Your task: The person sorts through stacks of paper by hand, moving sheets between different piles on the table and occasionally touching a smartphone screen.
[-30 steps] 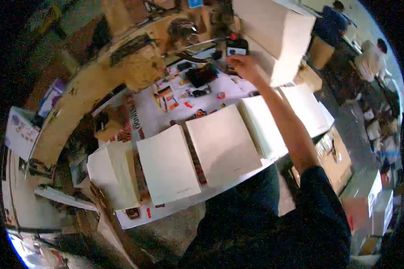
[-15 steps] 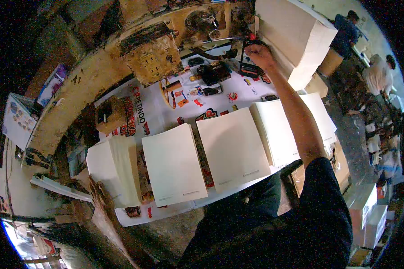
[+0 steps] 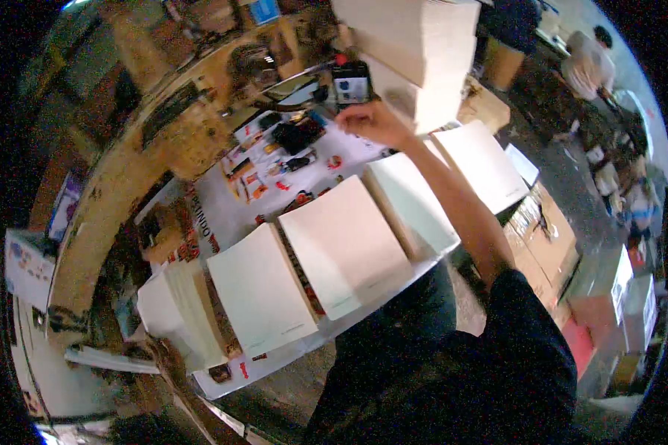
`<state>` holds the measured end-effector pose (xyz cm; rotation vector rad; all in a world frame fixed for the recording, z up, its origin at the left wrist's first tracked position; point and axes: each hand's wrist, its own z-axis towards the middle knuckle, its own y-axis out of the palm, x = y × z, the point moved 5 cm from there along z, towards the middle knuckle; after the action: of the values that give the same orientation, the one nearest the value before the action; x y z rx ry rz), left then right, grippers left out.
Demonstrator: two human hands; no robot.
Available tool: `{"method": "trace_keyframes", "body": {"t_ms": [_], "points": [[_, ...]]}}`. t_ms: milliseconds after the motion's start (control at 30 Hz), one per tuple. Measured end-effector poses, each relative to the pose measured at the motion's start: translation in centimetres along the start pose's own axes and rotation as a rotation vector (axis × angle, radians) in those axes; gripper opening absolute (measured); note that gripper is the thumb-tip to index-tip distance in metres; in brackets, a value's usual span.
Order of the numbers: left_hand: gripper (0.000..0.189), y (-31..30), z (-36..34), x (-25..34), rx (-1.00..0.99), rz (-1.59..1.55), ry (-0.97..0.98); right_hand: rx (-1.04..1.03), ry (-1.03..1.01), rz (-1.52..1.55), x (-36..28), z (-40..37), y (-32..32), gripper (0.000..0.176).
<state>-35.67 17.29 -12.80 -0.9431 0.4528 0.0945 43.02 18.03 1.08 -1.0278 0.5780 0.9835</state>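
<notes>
My right hand (image 3: pixel 377 123) hovers over the far part of the table, its fingers loosely bent and parted with nothing seen in them. Just beyond its fingertips is a dark phone-like device (image 3: pixel 351 83) with a lit screen. At the table's left end, my left hand (image 3: pixel 168 359) is beside a leaning stack of cream paper (image 3: pixel 177 311), fingers extended, dim and blurred. Between my hands lie a second paper stack (image 3: pixel 262 289), a third stack (image 3: pixel 345 245) and another stack (image 3: pixel 408 196) partly behind my right forearm. One more stack (image 3: pixel 482 167) lies right of that forearm.
A tall block of stacked paper (image 3: pixel 441 67) stands at the back right. Small dark items (image 3: pixel 298 133) lie on the printed white table cover (image 3: pixel 215 194). Yellowish worn machinery (image 3: pixel 189 137) borders the far side. A cardboard box (image 3: pixel 545 241) is at right; a person (image 3: pixel 590 63) is farther off.
My right hand has drawn back from the phone-like device toward me. The view has turned, so the table appears more tilted. My left hand stays by the left stack.
</notes>
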Motion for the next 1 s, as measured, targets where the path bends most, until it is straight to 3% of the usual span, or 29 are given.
{"method": "trace_keyframes", "body": {"t_ms": [67,167,267,333,367,400,433,467,533,567,600,633,667,733,800,867,933,1000], "points": [[0.064,-7.2,3.5,2.7,0.026,-0.199,-0.296,0.041,-0.059,-0.168,-0.9,-4.8,-0.7,0.016],[0.062,-17.4,9.3,10.1,0.168,-0.449,-0.353,0.167,0.121,-0.243,-4.6,-12.1,-4.9,0.018],[0.051,-28.2,14.3,20.8,0.089,-0.752,-0.19,0.497,0.239,-0.6,-2.9,-18.8,-12.5,0.029],[0.038,-34.6,16.4,31.3,0.268,-0.57,0.184,0.611,0.283,-0.912,-1.4,-22.8,-16.5,0.037],[0.036,-35.0,16.5,35.5,0.121,-1.034,0.122,0.598,0.395,-0.944,0.2,-24.8,-18.2,0.043],[0.029,-36.4,16.4,40.4,-0.012,-1.259,0.185,0.586,0.507,-0.973,1.2,-26.7,-19.5,0.05],[0.025,-37.3,15.9,44.9,0.071,-1.312,0.422,0.494,0.722,-0.94,0.9,-28.1,-19.7,0.059],[0.024,-38.5,15.4,48.7,0.02,-1.397,0.498,0.472,0.755,-0.883,1.0,-29.5,-19.7,0.062],[0.028,-39.8,14.5,55.9,-0.03,-1.48,0.658,0.479,0.759,-0.933,3.5,-31.6,-20.2,0.06],[0.038,-40.3,14.0,58.7,-0.016,-1.38,0.68,0.481,0.775,-0.932,4.8,-32.5,-20.4,0.06],[0.052,-40.6,13.5,60.8,-0.033,-1.259,0.685,0.593,0.44,-1.202,4.2,-32.5,-20.5,0.055],[0.055,-40.9,13.2,62.2,-0.099,-1.17,0.681,0.689,0.074,-1.444,3.0,-32.8,-19.8,0.05],[0.058,-40.9,13.3,63.1,-0.158,-1.078,0.673,0.687,0.077,-1.442,1.4,-32.4,-19.5,0.05],[0.056,-40.2,14.0,63.1,-0.2,-1.15,0.715,0.637,0.474,-0.911,-2.2,-30.4,-19.6,0.04],[0.054,-38.4,14.7,63.1,-0.253,-1.208,0.743,0.432,0.468,-0.911,-2.3,-29.2,-20.5,0.031],[0.045,-36.5,15.3,63.2,-0.306,-1.49,0.754,0.482,0.499,-0.796,-3.3,-28.9,-21.4,0.03],[0.036,-37.5,15.9,62.0,-0.351,-1.497,0.73,0.547,0.663,-0.667,-4.2,-29.0,-21.8,0.032],[0.029,-36.4,16.1,61.9,-0.696,-1.577,0.597,0.612,0.508,-0.801,-4.6,-28.8,-21.6,0.037]]}}
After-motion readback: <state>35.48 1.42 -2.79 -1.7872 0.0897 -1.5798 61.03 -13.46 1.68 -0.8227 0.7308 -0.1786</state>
